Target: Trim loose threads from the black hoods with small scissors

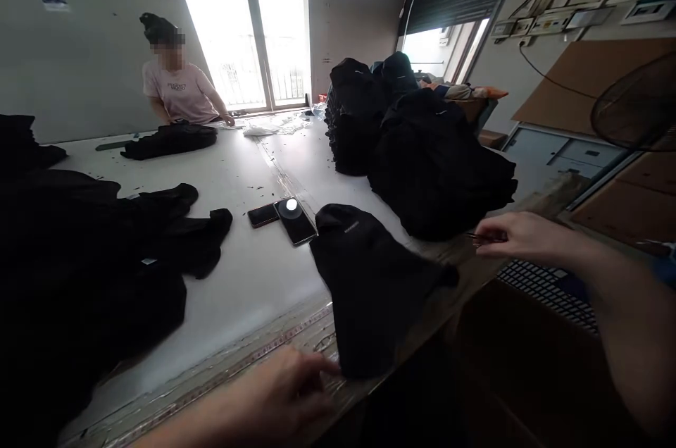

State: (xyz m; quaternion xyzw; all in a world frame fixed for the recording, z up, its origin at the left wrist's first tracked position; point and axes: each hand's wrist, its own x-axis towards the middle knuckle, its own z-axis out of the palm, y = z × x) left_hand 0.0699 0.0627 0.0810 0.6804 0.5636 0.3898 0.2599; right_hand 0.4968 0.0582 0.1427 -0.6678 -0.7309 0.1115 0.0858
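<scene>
The right hand (505,233) held a small tool (478,237); if sharp, a slip could cut the cloth (367,286). The left hand (293,388) was by its near edge, grip unclear.

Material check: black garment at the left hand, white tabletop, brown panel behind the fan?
Black garment: fabric, matte; soft folds, no shine. Knit or woven, can't tell.
White tabletop: smooth, semi-gloss, perhaps laminate; it catches bright glare.
Brown panel: probably cardboard; flat, matte, plain brown.
</scene>
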